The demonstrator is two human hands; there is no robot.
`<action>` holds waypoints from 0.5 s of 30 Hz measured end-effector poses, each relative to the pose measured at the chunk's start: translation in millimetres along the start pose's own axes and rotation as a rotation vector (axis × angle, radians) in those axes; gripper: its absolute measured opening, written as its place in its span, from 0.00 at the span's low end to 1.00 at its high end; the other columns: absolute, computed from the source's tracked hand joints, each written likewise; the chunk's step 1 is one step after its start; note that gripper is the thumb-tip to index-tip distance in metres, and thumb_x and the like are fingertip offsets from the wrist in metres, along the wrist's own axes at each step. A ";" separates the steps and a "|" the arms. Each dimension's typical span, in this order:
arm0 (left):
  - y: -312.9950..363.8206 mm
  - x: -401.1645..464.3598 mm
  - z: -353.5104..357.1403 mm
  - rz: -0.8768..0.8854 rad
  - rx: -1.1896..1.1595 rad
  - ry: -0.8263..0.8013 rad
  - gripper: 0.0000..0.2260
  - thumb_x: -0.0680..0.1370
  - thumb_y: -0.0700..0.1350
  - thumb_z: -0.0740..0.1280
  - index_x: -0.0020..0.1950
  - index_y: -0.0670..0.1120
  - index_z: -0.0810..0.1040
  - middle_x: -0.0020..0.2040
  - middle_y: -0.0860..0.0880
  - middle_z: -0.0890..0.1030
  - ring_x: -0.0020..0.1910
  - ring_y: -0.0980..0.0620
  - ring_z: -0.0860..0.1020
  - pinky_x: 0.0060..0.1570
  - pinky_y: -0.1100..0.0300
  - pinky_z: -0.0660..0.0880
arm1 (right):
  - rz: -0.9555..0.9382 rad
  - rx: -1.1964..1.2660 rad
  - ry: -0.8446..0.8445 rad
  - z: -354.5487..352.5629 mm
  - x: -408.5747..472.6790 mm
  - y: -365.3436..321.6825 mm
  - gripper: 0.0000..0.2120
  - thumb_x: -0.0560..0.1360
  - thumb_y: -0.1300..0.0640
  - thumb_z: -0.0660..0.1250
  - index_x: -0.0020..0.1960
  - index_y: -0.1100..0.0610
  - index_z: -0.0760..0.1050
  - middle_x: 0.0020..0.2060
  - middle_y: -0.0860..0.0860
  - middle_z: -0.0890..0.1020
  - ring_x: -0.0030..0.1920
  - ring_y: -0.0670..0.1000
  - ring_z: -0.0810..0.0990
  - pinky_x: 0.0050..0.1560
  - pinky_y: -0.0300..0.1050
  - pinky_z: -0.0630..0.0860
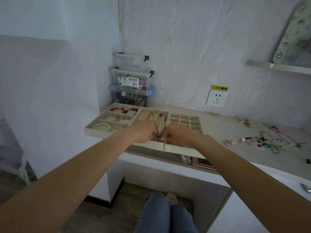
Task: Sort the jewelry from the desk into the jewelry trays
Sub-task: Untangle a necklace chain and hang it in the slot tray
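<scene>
Loose jewelry (262, 142), a scatter of small earrings, pendants and hairpins in pink, red, blue and silver, lies toward the right end of the pale grey stone-look desk (223, 130), well apart from the trays; most of the sorting looks still to be done.

Only the head view shows this. Three beige velvet-lined jewelry trays sit side by side at the desk's left end, hanging over its front edge. The left tray (94, 127), with wide compartments, holds red bead bracelets toward its back edge and a white pearl bracelet at its front. The middle tray (146, 113) has long narrow channels suited to chains. The right tray (185, 119), a grid of small squares, suits earrings; whether it holds any I cannot tell.

Both hands meet over the middle tray's front end. The left hand (144, 131) and right hand (175, 134) have fingers curled, pinching a thin dark chain necklace (161, 126) that runs back along a channel, probably to lay it straight and untangled.

Clear plastic storage boxes (133, 81) are stacked in the desk's back left corner.
</scene>
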State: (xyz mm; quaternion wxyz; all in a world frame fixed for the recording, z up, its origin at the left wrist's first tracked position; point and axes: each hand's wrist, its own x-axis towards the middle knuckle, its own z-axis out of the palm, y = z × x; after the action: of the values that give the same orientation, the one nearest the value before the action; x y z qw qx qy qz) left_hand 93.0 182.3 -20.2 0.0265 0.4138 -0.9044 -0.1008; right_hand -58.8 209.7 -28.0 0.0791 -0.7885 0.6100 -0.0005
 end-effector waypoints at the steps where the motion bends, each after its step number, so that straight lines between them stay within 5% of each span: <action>1: 0.0 -0.2 1.1 0.001 0.018 -0.004 0.21 0.78 0.34 0.55 0.62 0.51 0.78 0.70 0.50 0.70 0.70 0.48 0.65 0.70 0.49 0.60 | -0.008 -0.005 0.010 0.8 -0.7 0.2 0.18 0.77 0.65 0.57 0.57 0.52 0.81 0.57 0.50 0.81 0.59 0.51 0.76 0.63 0.45 0.70; 9: 1.2 2.5 0.2 0.004 0.040 -0.013 0.17 0.78 0.35 0.57 0.59 0.49 0.81 0.65 0.50 0.74 0.66 0.48 0.68 0.70 0.49 0.61 | -0.003 0.054 0.044 -4.1 -4.5 -0.3 0.19 0.75 0.68 0.57 0.56 0.54 0.81 0.56 0.50 0.82 0.58 0.50 0.78 0.64 0.45 0.70; 15: -3.5 12.1 -3.5 -0.004 0.041 -0.010 0.22 0.76 0.32 0.56 0.65 0.49 0.76 0.72 0.49 0.68 0.71 0.48 0.63 0.72 0.51 0.57 | 0.096 0.058 0.140 -23.2 -2.5 6.5 0.19 0.77 0.66 0.54 0.59 0.54 0.79 0.64 0.53 0.76 0.63 0.52 0.74 0.62 0.44 0.68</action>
State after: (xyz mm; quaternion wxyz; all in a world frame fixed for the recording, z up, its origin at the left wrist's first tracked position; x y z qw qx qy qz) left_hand 88.1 170.4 -18.0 0.0134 0.4154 -0.9056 -0.0845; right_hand -68.0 207.6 -5.6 0.0591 -0.7536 0.6509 -0.0695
